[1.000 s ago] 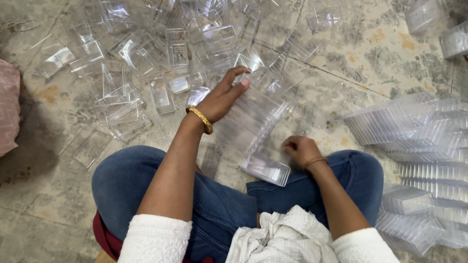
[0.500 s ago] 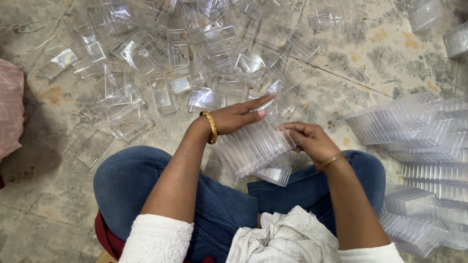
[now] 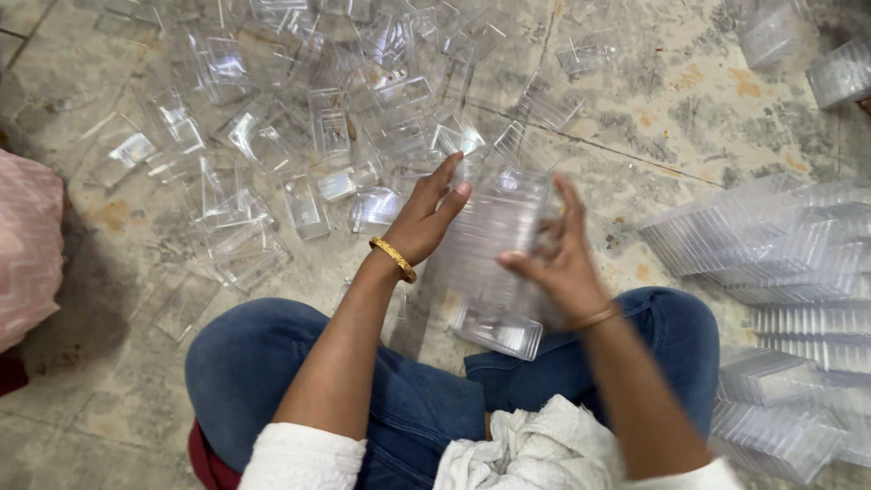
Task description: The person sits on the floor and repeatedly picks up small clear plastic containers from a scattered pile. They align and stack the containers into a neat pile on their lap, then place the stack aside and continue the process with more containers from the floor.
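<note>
Both hands have risen since the earlier frame, the left hand [image 3: 426, 218] and the blurred right hand [image 3: 558, 259] now pressing with flat open fingers on either side of a stack of clear plastic trays [image 3: 494, 263] at frame centre, above the jeans-clad knees [image 3: 263, 363], loose clear trays [image 3: 308, 118] strewn across the upper-left floor [image 3: 653, 109]

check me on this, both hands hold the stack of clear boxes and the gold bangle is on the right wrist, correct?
Not quite. The head view shows the gold bangle on the left wrist. The rest holds: the left hand and right hand hold the stack of clear boxes between them.
</note>
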